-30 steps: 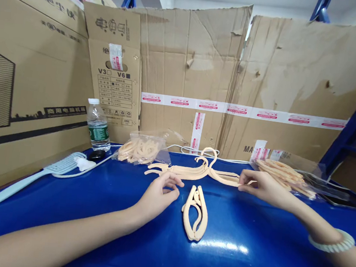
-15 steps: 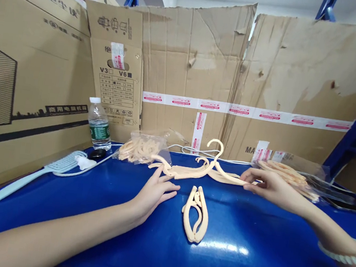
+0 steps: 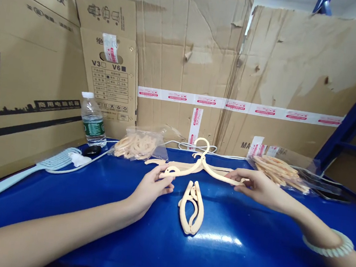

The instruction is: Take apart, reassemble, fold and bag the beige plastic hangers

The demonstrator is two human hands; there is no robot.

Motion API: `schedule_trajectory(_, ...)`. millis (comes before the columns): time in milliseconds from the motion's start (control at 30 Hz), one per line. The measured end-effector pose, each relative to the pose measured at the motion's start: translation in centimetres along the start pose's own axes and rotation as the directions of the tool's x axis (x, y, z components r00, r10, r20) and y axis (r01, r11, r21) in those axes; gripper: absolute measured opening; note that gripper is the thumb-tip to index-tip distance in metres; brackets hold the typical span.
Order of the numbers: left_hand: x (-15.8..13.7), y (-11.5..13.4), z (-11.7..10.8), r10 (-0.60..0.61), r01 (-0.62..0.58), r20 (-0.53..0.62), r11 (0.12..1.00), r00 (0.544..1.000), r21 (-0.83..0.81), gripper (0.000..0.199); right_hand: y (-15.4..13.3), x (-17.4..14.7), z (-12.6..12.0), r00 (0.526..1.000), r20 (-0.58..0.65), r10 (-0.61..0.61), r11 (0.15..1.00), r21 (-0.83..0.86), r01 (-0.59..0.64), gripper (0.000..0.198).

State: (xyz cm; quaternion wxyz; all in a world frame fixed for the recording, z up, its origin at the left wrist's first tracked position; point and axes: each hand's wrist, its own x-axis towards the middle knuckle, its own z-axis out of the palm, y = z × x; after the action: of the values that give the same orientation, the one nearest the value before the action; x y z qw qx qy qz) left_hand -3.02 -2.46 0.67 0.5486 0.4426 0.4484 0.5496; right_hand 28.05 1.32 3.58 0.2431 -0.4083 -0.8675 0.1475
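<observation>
A cream plastic clothes hanger (image 3: 189, 169) spreads between my hands, its hook pointing up and away from me. My left hand (image 3: 151, 191) pinches the end of its left arm. At the opposite end, my right hand (image 3: 257, 187) has fingers closed round the tip of the right arm. Just behind lies at least one more cream hanger (image 3: 153, 161), partly covered by the one I hold. Closer to me on the blue tabletop (image 3: 113, 240) rests a folded hanger (image 3: 200, 212), its arms drawn together and its hook tucked inside.
Clear bags of cream hanger parts lie at the back left (image 3: 139, 145) and back right (image 3: 279, 172). On the left are a water bottle (image 3: 92, 125), a black cap (image 3: 92, 151) and a light-blue hairbrush (image 3: 35, 168). A cardboard wall (image 3: 186, 65) and a white cable border the table.
The hanger's left arm has swung out straight, and my left hand has closed on its end. The hanger's hook sits lower and further left. The camera view has shifted slightly.
</observation>
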Motion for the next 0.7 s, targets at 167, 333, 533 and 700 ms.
schedule_trajectory(167,-0.03,0.02,-0.13,0.007,-0.006,0.028,1.000,1.000,-0.025,0.020,-0.05,0.14,0.01,0.973,-0.114,-0.199,0.929,-0.338,0.150,0.025)
schedule_trajectory(333,-0.13,0.08,-0.08,-0.005,0.006,0.033,1.000,0.999,-0.027,0.017,0.49,-0.31,-0.12,0.969,-0.201,-0.142,0.830,-0.558,0.006,0.029)
schedule_trajectory(533,-0.16,0.09,0.01,-0.003,0.004,0.032,1.000,0.999,-0.025,0.021,-0.08,-0.48,0.04,0.965,-0.224,-0.135,0.697,-0.714,-0.068,0.029)
schedule_trajectory(700,-0.19,0.10,-0.05,0.001,0.000,0.025,1.000,1.000,-0.030,0.020,-0.48,-0.33,0.37,0.947,-0.263,-0.186,0.766,-0.642,-0.028,0.031)
